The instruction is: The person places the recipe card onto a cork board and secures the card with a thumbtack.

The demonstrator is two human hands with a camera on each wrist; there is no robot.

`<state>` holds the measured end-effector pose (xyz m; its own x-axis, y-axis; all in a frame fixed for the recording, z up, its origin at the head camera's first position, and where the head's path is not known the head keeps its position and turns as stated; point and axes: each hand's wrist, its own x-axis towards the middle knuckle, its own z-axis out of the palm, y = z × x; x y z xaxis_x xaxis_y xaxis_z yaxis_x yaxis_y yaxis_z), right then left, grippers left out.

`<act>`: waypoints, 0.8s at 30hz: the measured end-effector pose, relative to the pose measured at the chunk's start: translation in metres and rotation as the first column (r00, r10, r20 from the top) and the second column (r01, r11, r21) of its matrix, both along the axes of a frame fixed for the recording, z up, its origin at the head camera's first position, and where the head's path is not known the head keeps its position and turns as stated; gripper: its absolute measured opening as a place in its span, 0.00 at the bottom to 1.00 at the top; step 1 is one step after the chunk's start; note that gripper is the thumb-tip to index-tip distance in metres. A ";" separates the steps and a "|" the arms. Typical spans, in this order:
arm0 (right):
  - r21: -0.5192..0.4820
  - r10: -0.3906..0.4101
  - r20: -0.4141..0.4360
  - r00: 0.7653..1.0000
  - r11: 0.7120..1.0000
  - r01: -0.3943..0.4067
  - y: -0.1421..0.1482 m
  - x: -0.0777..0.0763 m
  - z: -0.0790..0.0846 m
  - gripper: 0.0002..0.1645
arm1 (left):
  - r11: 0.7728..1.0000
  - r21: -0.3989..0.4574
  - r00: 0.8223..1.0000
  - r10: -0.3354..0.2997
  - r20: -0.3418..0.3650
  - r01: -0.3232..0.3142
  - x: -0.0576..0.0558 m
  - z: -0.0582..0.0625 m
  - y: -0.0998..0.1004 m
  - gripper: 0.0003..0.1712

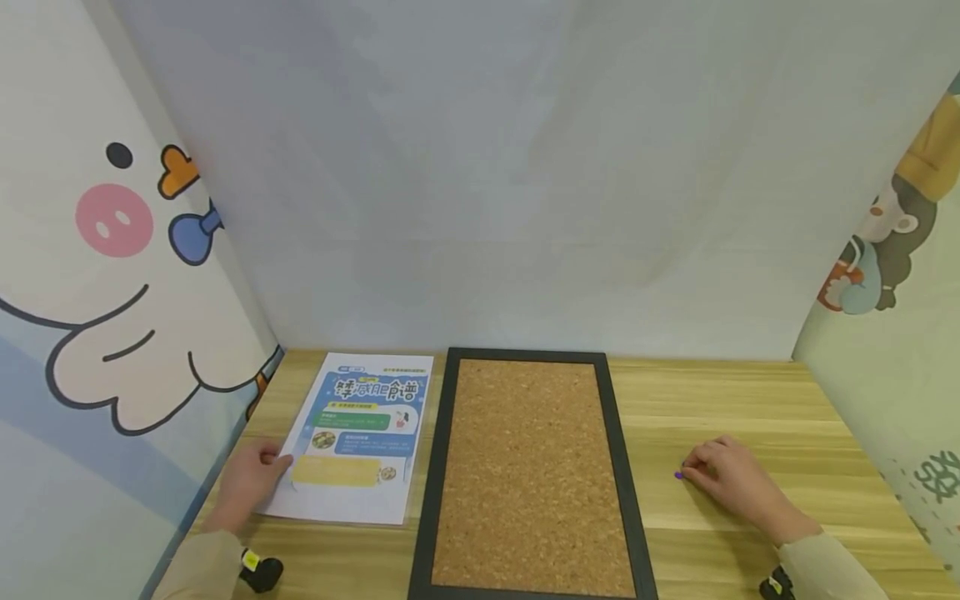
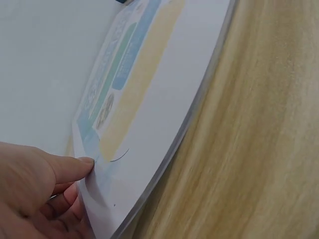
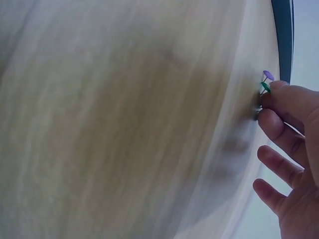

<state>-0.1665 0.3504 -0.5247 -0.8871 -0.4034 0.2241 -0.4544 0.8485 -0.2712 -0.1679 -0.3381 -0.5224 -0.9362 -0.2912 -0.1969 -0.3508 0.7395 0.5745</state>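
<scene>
My left hand (image 1: 251,479) pinches the near left edge of a printed poster sheet (image 1: 345,504), thumb on top and fingers beneath. In the left wrist view the thumb presses on the sheet's white margin (image 2: 164,99). Blue, green and yellow panels with text cover the print. On the right, my right hand (image 1: 731,479) is low over the tabletop, thumb and forefinger brought together at a green thumbtack (image 3: 265,87). A purple thumbtack (image 3: 268,75) sits just beyond those fingertips. The other fingers of this hand are loosely spread.
A cork board (image 1: 532,475) in a black frame (image 1: 617,417) lies between the hands on the wooden table (image 1: 720,400). A pale curtain (image 1: 525,208) closes the back. Cartoon-printed walls (image 1: 75,275) flank both sides.
</scene>
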 end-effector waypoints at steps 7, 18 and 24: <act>0.005 0.019 -0.046 0.999 1.000 -0.019 0.001 -0.001 -0.001 0.09 | 0.997 0.065 0.999 0.027 0.016 -0.028 -0.001 0.005 -0.005 0.25; -0.010 0.027 -0.044 0.999 1.000 -0.028 0.002 -0.004 -0.004 0.11 | 0.989 0.131 0.998 0.063 0.010 -0.064 0.001 0.005 -0.010 0.27; -0.010 0.036 -0.055 0.998 0.999 -0.037 0.002 -0.007 -0.009 0.12 | 0.985 0.164 0.998 0.057 0.014 -0.058 0.003 0.008 -0.014 0.29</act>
<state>-0.1732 0.3527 -0.5332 -0.8580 -0.4327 0.2768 -0.4996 0.8281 -0.2542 -0.1646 -0.3524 -0.5149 -0.9167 -0.3075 -0.2553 -0.3961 0.6137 0.6830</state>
